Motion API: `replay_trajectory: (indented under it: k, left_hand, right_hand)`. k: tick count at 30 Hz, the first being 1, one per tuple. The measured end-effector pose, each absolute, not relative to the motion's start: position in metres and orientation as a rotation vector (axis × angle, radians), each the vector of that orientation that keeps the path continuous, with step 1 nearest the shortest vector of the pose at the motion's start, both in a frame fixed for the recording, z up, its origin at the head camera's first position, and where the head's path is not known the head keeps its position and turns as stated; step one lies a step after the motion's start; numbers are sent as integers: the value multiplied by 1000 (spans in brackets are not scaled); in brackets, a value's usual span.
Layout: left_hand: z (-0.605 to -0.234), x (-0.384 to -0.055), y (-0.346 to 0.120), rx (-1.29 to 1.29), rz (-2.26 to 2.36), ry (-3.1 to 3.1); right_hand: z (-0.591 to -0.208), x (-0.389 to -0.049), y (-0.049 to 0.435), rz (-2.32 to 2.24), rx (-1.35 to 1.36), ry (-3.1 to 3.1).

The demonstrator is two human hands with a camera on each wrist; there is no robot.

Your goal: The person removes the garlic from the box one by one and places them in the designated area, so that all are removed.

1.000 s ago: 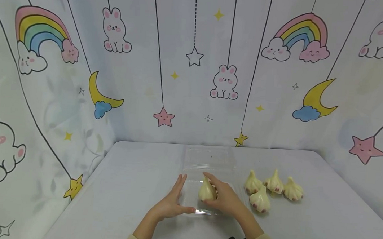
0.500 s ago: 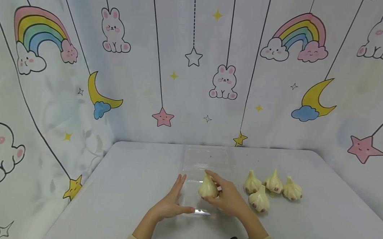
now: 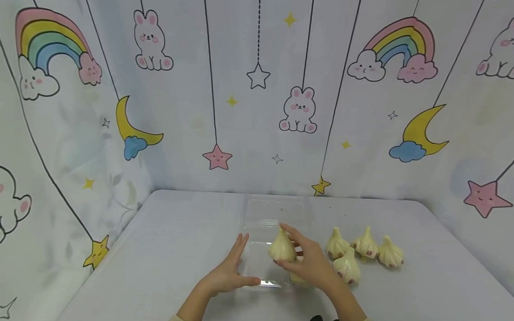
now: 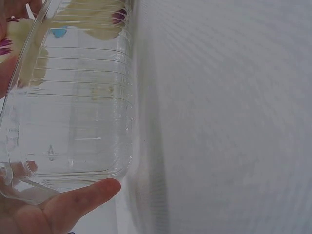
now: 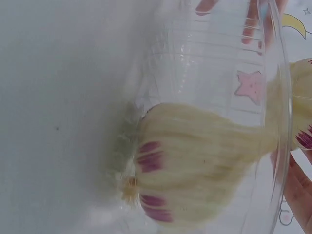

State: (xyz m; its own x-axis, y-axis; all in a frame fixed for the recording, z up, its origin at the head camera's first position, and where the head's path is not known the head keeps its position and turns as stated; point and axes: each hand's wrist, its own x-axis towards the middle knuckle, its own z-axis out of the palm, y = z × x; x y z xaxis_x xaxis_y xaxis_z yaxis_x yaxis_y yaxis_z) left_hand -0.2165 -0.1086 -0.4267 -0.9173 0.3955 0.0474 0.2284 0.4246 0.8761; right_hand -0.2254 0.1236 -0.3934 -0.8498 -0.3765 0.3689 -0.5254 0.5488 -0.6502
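My right hand [image 3: 310, 260] pinches a whole garlic bulb [image 3: 282, 247] between thumb and fingers, over a clear plastic box [image 3: 257, 267]. Inside the box, at its right, lies another bulb [image 5: 195, 161], seen through the wall in the right wrist view; in the head view my right hand mostly covers it. My left hand [image 3: 229, 270] rests against the box's left side with fingers straight and spread. Its thumb [image 4: 83, 204] lies along the outside of one wall in the left wrist view.
The box's clear lid [image 3: 276, 211] lies folded back behind it. To the right, several more garlic bulbs [image 3: 346, 265] sit grouped on the white table [image 3: 184, 224]. A printed curtain [image 3: 241, 121] hangs behind the table's far edge.
My right hand has lifted the garlic bulb a little, upward and slightly right in the head view. Part of the bulb in the box now shows beneath it. My left hand stays put.
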Motion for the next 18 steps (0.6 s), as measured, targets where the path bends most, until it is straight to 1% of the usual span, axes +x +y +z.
replay_trajectory:
  k: [10,18]
  left_hand:
    - [-425,-215,-108,556,1505,2507]
    - [-425,-215,-107,555,1504,2510]
  right_hand:
    - [-388,-219,137,1220,660,-2579]
    - [-385,-215,153,1197,640,-2540]
